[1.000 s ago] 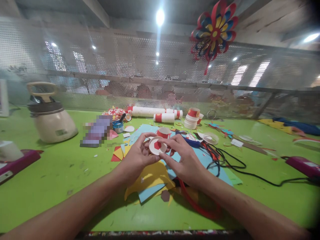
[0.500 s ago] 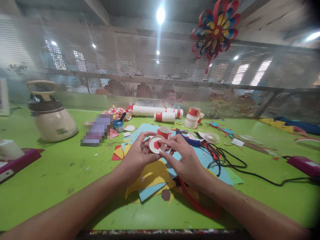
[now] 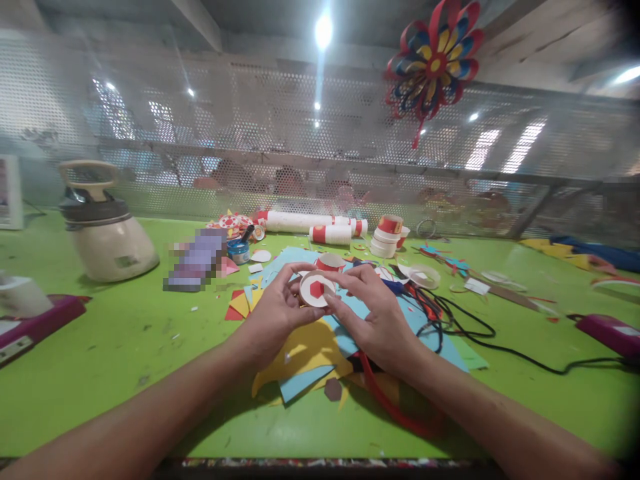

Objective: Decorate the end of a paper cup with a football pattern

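A small round white piece with a rim and a red hexagon (image 3: 317,289) in its middle is held up above the paper scraps. My left hand (image 3: 281,303) grips it from the left, fingers behind and thumb at the lower edge. On the right side, my right hand (image 3: 367,307) has its thumb and fingers on the same piece, the thumb over its face near the hexagon. Just behind the hands stands a red and white paper cup (image 3: 329,262). Yellow paper (image 3: 313,347) and blue paper (image 3: 306,384) lie underneath.
Stacked cups (image 3: 386,237) and a lying cup stack (image 3: 330,235) are at the back. A blue jar (image 3: 238,251) and a blurred phone-like object (image 3: 196,260) sit left, beside a beige kettle-shaped container (image 3: 107,233). Black cables (image 3: 467,325) run right to a purple power strip (image 3: 607,333).
My right thumb has moved up onto the face of the round piece, and the right fingers have shifted to its upper right edge. My left hand keeps its grip.
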A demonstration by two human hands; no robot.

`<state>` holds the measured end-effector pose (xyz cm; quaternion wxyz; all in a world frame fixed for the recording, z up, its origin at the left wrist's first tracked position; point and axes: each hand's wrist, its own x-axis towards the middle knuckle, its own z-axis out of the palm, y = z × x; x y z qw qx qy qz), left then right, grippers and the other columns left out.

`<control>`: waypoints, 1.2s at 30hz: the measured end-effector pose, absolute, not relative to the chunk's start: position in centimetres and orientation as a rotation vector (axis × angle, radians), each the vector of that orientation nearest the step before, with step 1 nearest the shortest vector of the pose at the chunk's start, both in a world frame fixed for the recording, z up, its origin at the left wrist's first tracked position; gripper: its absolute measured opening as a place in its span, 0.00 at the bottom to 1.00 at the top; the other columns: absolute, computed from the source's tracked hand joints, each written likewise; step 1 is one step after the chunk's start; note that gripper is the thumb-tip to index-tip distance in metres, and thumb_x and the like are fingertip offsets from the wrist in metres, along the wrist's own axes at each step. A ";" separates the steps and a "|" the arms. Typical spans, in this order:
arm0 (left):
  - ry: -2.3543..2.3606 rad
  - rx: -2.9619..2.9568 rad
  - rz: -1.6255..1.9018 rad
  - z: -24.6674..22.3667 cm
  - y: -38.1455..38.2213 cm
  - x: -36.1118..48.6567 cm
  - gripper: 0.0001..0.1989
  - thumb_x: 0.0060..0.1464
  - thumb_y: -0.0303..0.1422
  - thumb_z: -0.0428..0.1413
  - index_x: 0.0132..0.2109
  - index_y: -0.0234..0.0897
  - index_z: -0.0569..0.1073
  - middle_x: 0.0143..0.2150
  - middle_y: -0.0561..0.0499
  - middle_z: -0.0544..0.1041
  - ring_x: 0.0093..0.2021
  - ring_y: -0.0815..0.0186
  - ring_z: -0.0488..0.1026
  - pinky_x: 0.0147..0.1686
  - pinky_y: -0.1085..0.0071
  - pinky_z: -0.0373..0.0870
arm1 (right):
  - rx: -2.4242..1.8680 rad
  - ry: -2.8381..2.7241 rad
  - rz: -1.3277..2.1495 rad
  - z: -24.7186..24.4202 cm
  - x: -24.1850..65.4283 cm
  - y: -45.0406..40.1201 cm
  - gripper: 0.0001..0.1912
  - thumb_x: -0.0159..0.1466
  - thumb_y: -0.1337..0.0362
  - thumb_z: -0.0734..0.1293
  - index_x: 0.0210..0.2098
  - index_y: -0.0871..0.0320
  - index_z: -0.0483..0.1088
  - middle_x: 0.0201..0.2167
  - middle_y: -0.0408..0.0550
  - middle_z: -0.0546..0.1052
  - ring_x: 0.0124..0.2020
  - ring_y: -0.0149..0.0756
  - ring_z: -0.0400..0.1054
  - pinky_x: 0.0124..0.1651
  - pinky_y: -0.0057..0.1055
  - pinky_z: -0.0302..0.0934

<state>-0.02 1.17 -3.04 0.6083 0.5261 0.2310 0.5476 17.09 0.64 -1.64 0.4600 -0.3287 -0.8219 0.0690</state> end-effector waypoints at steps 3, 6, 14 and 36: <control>0.508 1.220 1.259 -3.1 1.4 -0.1 0.26 0.45 0.21 0.64 0.49 0.42 0.64 0.40 0.52 0.77 0.42 0.67 0.75 0.43 0.72 0.70 | -0.827 -2.114 0.123 -1.6 17.0 0.5 0.20 0.65 0.67 0.63 0.57 0.59 0.67 0.40 0.51 0.64 0.43 0.39 0.61 0.49 0.39 0.61; 0.502 1.223 1.252 -3.2 1.4 -0.2 0.26 0.45 0.21 0.65 0.49 0.42 0.65 0.41 0.53 0.77 0.41 0.68 0.76 0.41 0.74 0.70 | -0.850 -2.170 0.111 -1.6 17.0 0.4 0.21 0.65 0.65 0.63 0.58 0.58 0.66 0.40 0.52 0.63 0.43 0.40 0.60 0.49 0.41 0.61; 0.532 1.205 1.258 -3.0 1.2 -0.3 0.28 0.43 0.21 0.66 0.49 0.41 0.65 0.43 0.52 0.76 0.42 0.67 0.75 0.42 0.73 0.70 | -0.875 -2.180 0.143 -1.5 17.0 0.4 0.18 0.66 0.64 0.63 0.55 0.59 0.68 0.40 0.53 0.64 0.43 0.40 0.60 0.48 0.41 0.62; 0.565 1.166 1.098 -1.8 0.8 0.0 0.28 0.38 0.17 0.63 0.48 0.37 0.66 0.40 0.49 0.77 0.38 0.64 0.75 0.39 0.66 0.73 | -1.030 -1.798 0.571 -1.6 17.6 1.8 0.20 0.64 0.59 0.61 0.53 0.61 0.67 0.38 0.52 0.74 0.34 0.37 0.69 0.34 0.34 0.66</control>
